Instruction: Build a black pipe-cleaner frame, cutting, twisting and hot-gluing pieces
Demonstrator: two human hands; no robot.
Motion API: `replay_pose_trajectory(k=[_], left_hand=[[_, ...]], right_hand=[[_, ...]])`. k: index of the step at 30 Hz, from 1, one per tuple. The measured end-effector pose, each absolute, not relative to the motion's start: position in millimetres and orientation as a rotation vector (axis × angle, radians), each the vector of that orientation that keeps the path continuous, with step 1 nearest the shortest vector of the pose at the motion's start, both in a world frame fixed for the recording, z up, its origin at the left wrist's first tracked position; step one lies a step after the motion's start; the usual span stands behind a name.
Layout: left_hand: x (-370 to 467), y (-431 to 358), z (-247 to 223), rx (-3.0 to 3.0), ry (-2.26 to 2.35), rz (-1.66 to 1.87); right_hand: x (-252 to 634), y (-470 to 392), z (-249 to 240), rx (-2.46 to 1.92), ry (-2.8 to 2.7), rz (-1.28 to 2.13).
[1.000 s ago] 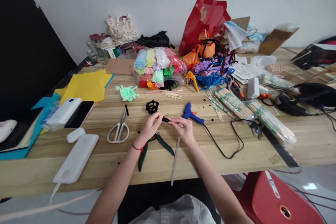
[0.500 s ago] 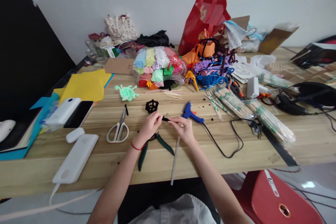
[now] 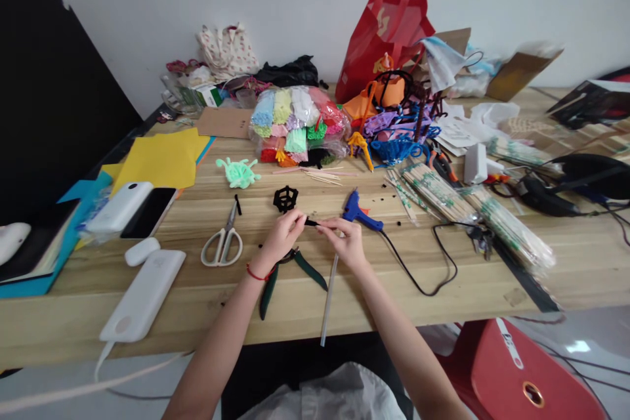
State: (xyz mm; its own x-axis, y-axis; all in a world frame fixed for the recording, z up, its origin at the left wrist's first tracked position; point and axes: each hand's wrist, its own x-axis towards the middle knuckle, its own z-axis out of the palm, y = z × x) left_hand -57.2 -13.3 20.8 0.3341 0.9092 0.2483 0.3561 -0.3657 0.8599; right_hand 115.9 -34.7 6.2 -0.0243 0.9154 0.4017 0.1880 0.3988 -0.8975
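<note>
A short black piece, perhaps pipe cleaner (image 3: pixel 311 222), spans the gap between my two hands. My left hand (image 3: pixel 285 233) pinches one end of it, and my right hand (image 3: pixel 343 237) pinches the other. Just beyond my left fingers lies a black web-like frame (image 3: pixel 285 199). Dark-green-handled pliers (image 3: pixel 308 269) rest under my left wrist, their head partly hidden by the hand. Below my right hand a clear glue stick (image 3: pixel 329 302) reaches toward the table edge. The blue glue gun (image 3: pixel 361 211) lies right of my right hand.
White-handled scissors (image 3: pixel 222 244) and a mint-green fuzzy bundle (image 3: pixel 239 172) lie to the left. A white power bank (image 3: pixel 144 295) sits near the front edge. Bagged pipe cleaners (image 3: pixel 298 125) stand at the back. The glue gun's black cord (image 3: pixel 418 285) loops right, near bagged wooden sticks (image 3: pixel 509 226).
</note>
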Motion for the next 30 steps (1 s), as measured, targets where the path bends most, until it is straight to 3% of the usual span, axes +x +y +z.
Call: replay_pose_trajectory(k=[9,20,30], left_hand=[[-54.3,-12.7,14.5,1.588,0.942,1.089],[-54.5,-13.1,20.9,1.704,1.055,1.024],[-39.9,-12.6,9.8,1.305,1.006,1.204]], right_hand=[[109.3,-33.4,-3.8,-1.058,-1.229,0.999],[107.2,-34.2,-4.6,-1.07,-1.321,0.903],[91.5,-38.2,-11.5,-1.077,-1.209,1.024]])
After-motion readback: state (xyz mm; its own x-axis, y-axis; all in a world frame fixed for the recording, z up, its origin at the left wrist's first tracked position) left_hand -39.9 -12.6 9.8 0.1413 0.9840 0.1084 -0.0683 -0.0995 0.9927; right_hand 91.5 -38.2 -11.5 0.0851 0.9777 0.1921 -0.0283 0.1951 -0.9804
